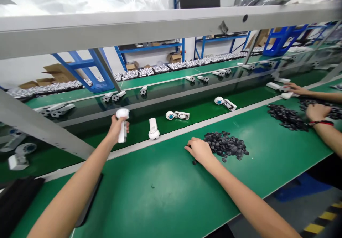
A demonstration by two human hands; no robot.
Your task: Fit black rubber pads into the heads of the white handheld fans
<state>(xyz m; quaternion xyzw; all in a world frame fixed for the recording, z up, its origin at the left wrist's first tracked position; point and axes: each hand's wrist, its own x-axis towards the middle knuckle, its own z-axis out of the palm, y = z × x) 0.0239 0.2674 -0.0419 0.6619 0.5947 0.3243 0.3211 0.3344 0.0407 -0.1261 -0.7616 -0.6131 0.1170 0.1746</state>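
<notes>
My left hand (117, 125) is closed around a white device (122, 134) with a round head and a narrow handle, held over the dark green conveyor belt. On the green worktop, my right hand (200, 150) rests at the left edge of a pile of small black pieces (227, 144). Its fingers are bent together, and what they hold, if anything, is hidden. One loose black piece (194, 162) lies just below that hand. Nearest on the belt are a white device lying face down (153, 128) and another with its handle open (178, 115).
Farther right lies another open device (226, 103). A co-worker's hands (317, 112) are at more black piles (287, 117). A metal shelf beam (160, 27) crosses above, with a slanted post (45, 124) at left. A dark flat object (89, 202) lies beneath my left forearm.
</notes>
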